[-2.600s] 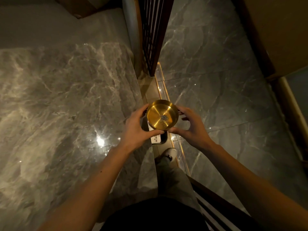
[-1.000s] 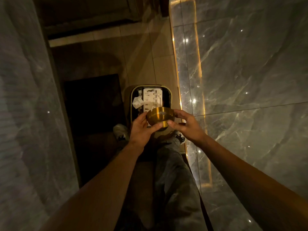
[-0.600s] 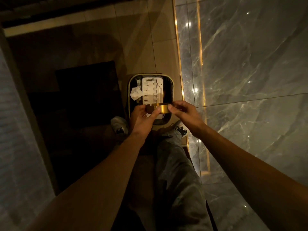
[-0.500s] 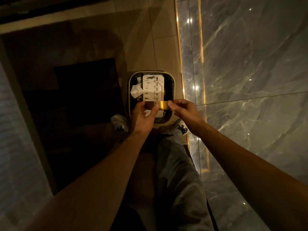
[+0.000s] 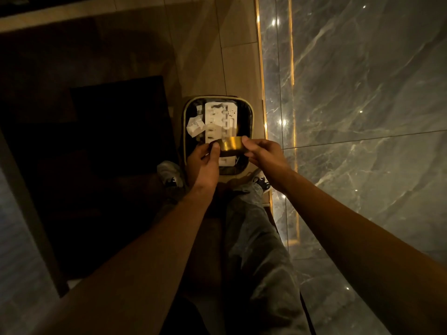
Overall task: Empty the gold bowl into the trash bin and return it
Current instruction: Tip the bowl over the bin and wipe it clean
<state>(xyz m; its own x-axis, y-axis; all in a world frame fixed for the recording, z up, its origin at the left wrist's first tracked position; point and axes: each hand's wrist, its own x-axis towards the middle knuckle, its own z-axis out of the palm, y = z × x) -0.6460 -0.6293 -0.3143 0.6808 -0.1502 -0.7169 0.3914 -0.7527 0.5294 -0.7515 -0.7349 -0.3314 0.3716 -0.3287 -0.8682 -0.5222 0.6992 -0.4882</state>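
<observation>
I hold the gold bowl (image 5: 231, 144) between both hands, right over the open trash bin (image 5: 251, 112) on the floor. The bowl is tipped away from me, so I see only its shiny outer wall and not its inside. My left hand (image 5: 204, 163) grips its left side, thumb on the wall. My right hand (image 5: 262, 151) pinches its right side. The bin is rectangular with rounded corners and a pale rim. White paper and a white plastic sheet lie inside it.
A glossy grey marble wall (image 5: 362, 117) with a lit gold strip (image 5: 291, 76) runs down the right. A dark mat (image 5: 116, 146) lies on the tan floor tiles to the left. My legs and shoes (image 5: 260, 182) stand just before the bin.
I turned from the marble counter to the bin and brought the bowl down over it. The bowl went from upright, its inside showing, to tipped away from me.
</observation>
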